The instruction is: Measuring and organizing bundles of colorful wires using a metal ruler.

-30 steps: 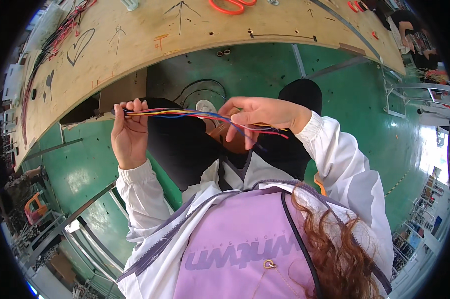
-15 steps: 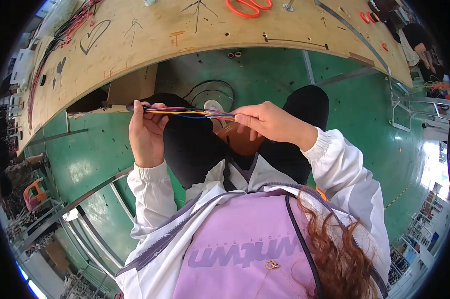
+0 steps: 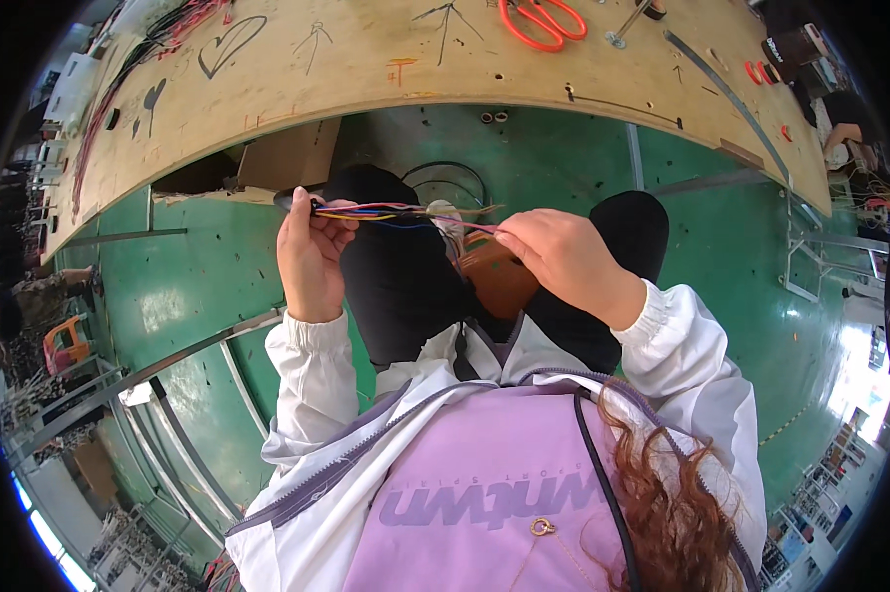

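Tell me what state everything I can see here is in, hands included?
Left hand: closed on the wire bundle
Right hand: pinching a pink wire
Wire bundle: gathered left, spreading rightward
White jacket: unzipped
Orange-handled scissors: lying on the table, blades unseen

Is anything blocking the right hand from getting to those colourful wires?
Nothing visible is in the way. The right hand pinches a pink strand of the colourful wires, while the left hand holds their other end.
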A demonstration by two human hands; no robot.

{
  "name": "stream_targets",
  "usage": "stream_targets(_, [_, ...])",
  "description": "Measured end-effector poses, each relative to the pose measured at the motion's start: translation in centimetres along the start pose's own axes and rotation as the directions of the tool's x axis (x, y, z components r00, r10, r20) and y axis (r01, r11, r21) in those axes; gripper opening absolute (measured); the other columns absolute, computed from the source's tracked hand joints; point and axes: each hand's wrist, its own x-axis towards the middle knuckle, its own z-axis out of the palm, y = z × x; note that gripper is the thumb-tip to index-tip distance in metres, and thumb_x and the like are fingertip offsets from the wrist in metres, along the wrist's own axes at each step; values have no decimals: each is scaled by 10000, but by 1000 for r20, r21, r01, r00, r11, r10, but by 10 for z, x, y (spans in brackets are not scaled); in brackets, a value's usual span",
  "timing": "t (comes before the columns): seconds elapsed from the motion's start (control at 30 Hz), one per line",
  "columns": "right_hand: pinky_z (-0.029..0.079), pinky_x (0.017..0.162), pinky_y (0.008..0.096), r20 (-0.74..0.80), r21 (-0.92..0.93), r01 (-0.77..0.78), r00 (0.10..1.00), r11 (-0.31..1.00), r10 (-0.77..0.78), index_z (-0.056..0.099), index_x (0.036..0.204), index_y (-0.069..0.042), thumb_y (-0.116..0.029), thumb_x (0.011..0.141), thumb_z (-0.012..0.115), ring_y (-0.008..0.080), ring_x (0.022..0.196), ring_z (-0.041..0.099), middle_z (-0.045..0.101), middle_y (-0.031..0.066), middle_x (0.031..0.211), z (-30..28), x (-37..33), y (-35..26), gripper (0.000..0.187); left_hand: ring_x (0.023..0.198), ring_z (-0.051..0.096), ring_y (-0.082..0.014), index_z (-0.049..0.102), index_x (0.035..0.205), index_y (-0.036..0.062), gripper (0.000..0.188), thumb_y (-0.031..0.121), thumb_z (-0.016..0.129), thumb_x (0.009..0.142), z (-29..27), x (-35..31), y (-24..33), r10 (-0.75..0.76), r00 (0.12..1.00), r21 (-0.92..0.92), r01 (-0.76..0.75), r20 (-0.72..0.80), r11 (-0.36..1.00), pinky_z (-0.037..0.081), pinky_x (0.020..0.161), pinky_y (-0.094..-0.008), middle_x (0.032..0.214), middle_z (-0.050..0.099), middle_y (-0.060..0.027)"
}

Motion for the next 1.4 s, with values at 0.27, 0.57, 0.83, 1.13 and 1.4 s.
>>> stream_targets(0.27, [431, 634, 330, 88, 137, -88, 993, 987, 77, 563, 887, -12, -134, 844, 532, 288, 720, 542, 573, 129, 788, -4, 16, 29, 133, 612, 570, -156, 511, 778, 66, 265, 295, 467, 904, 0, 2, 3, 17, 999, 2, -17, 30, 1000, 444, 585, -259, 713, 624, -98])
stream_targets(0.57, [435, 654, 354, 22, 139, -70, 998, 988, 67, 569, 850, -18, -141, 825, 545, 305, 758, 542, 567, 116, 808, 36, 34, 60, 127, 680, 560, -131, 534, 798, 84, 235, 281, 461, 905, -3, -4, 12, 33, 998, -14, -34, -56, 999, 403, 631, -263, 734, 617, -40])
stream_targets(0.83, [433, 628, 386, -79, 59, -93, 992, 994, 98, 544, 859, -41, -181, 792, 581, 318, 731, 537, 541, 114, 789, 76, 44, 35, 159, 697, 544, -109, 537, 800, 105, 213, 278, 466, 903, -8, -1, 12, 50, 994, -43, -54, -95, 998, 357, 636, -263, 738, 616, -6])
stream_targets(1.13, [446, 636, 312, 479, 656, -466, 865, 593, 150, 553, 914, -9, -167, 812, 584, 207, 720, 583, 590, 84, 754, 92, 39, 19, 191, 698, 563, -134, 524, 793, 93, 226, 280, 463, 905, -6, 15, 13, 79, 988, -44, -86, -133, 995, 352, 640, -267, 709, 611, -28])
stream_targets(1.4, [456, 685, 277, 228, 667, -389, 919, 636, 323, 499, 1032, -1, -212, 786, 623, 181, 782, 575, 581, 108, 866, 133, 24, 45, 346, 715, 580, -183, 497, 807, 73, 253, 290, 428, 918, -10, 19, 21, 76, 994, -23, -78, -84, 997, 358, 645, -272, 783, 639, -113])
